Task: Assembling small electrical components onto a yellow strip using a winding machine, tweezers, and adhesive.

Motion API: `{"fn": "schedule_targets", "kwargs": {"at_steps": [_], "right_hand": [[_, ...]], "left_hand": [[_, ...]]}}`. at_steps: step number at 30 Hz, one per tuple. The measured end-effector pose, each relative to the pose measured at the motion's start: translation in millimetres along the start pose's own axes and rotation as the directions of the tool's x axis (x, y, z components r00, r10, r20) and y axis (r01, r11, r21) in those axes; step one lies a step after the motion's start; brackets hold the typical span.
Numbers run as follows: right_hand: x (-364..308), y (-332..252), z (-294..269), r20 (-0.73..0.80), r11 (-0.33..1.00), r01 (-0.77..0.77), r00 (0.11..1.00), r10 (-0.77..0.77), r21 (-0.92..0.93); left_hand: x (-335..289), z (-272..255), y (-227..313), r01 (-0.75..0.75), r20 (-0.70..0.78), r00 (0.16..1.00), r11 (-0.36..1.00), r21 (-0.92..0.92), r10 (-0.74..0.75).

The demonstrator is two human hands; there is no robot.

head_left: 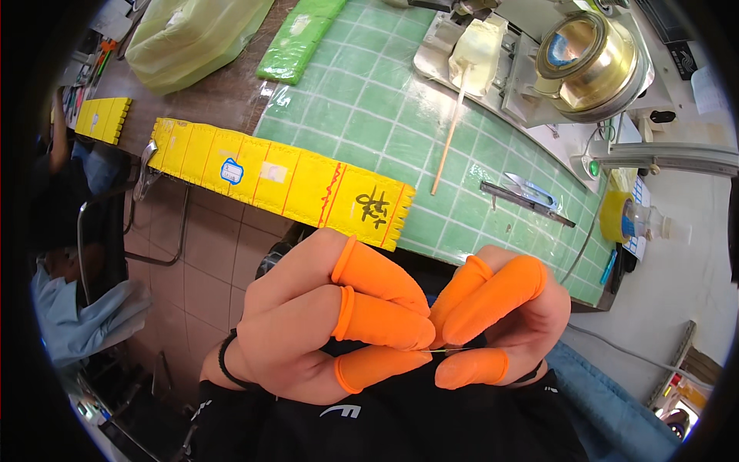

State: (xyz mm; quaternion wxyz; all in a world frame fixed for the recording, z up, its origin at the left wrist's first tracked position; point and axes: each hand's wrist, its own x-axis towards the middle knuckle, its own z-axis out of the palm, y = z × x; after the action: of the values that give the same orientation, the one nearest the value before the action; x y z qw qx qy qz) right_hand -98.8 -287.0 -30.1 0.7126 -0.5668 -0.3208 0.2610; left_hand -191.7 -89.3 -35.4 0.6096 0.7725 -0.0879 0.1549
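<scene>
Both my hands meet close to my body, with orange finger cots on the thumbs and several fingers. My left hand (308, 323) is closed in a pinch, its fingertips on one end of a thin greenish strand (440, 351). Curled in from the other side, my right hand (504, 316) has its fingers touching the left fingertips. The strand runs on between its thumb and fingers. It is too fine to tell whether this is a thread or a wire, and the fingertips hide most of it.
Ahead lies a green tiled worktop (362, 100) with a yellow padded strip (285, 181) along its near edge. Blue-handled thread snips (531, 191), a dark narrow bar (527, 204), a thin wooden stick (450, 138) and a brass-coloured pot (589, 65) are to the right. A green packet (300, 38) lies farther back.
</scene>
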Motion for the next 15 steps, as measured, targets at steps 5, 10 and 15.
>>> {"fn": "schedule_targets", "kwargs": {"at_steps": [5, 10, 15], "right_hand": [[0.1, -4.5, 1.1, -0.058, 0.999, -0.007, 0.998, 0.005, -0.037], [-7.3, -1.0, -1.3, -0.054, 0.98, 0.125, 0.989, -0.135, -0.155], [-6.6, -1.7, -11.8, 0.149, 0.865, 0.312, 0.95, -0.275, -0.393]], "left_hand": [[-3.4, 5.8, -0.1, -0.002, -0.027, 1.0, 0.999, -0.044, 0.001], [-1.1, 4.6, 0.3, -0.082, 0.015, 0.997, 0.996, -0.018, 0.082], [-17.8, 23.4, 10.7, 0.208, -0.154, 0.916, 0.766, -0.608, -0.371]]}}
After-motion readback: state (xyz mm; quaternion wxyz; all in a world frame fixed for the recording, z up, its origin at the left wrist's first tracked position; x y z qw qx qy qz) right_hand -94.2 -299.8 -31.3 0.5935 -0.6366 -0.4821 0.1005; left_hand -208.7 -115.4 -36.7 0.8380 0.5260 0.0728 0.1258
